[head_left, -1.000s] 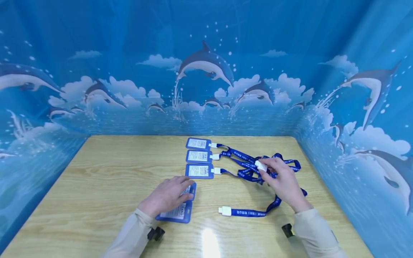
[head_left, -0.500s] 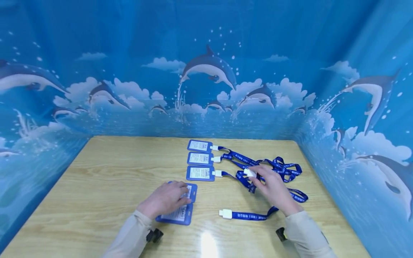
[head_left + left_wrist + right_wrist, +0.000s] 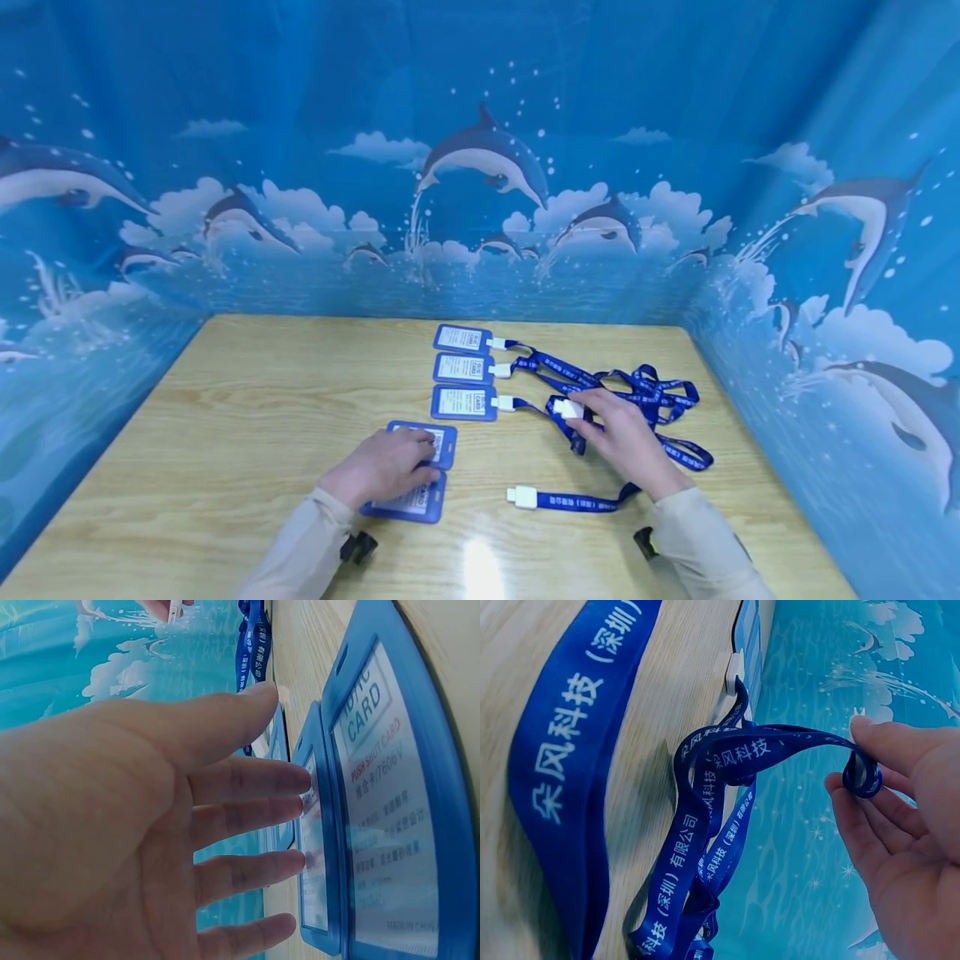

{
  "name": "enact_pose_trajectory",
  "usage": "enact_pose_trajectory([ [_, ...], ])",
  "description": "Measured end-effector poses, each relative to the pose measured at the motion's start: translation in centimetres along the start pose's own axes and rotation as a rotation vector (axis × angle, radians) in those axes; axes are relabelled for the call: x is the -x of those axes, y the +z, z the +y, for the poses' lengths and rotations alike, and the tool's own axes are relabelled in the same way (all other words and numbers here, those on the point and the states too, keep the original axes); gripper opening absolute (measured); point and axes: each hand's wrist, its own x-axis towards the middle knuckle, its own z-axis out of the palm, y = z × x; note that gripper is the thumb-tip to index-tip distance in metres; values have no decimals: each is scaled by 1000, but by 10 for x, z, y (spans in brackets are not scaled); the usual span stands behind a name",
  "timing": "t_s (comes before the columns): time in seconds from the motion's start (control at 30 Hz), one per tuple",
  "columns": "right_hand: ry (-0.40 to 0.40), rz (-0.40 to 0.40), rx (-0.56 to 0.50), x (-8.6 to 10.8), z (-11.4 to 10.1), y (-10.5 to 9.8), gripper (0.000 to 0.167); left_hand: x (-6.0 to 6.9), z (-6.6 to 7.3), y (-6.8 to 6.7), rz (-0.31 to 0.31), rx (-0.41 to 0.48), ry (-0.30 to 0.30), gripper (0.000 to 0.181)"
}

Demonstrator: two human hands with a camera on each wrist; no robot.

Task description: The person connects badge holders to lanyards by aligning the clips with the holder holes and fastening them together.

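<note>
My right hand point(image 3: 621, 435) pinches the white clip point(image 3: 567, 409) of a blue lanyard point(image 3: 742, 750), raised above the table. The lanyard's strap trails down into a tangle of straps. My left hand point(image 3: 386, 467) is over two blue card holders without lanyards, the farther holder point(image 3: 444, 447) and the nearer holder point(image 3: 420, 500). In the left wrist view its fingers point(image 3: 247, 874) are fairly straight, with tips at the farther holder. The hand partly covers both holders. Another lanyard's white clip point(image 3: 525, 497) lies on the table to the right of the holders.
Three card holders with clips attached, including the nearest one point(image 3: 462, 402), lie in a column farther back. Their straps run right into the tangled lanyards point(image 3: 660, 392). A dolphin-print curtain point(image 3: 480, 275) surrounds the wooden table point(image 3: 285, 383) at the back and sides.
My right hand has moved left and slightly nearer, bringing the pinched clip out from over the tangled straps. The left hand has stayed nearly in place over the two holders.
</note>
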Motion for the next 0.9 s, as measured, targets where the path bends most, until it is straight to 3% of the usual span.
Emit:
enact_pose_trajectory([
  [0.33,7,-42,3,-5,-5,4,34,-5,1,3,-4,-4,11,45],
  [0.6,-38,-45,-4,-8,-5,9,32,-5,1,5,0,4,13,48],
  [0.9,-11,-63,1,-11,-8,15,32,-7,2,9,16,6,49,48],
])
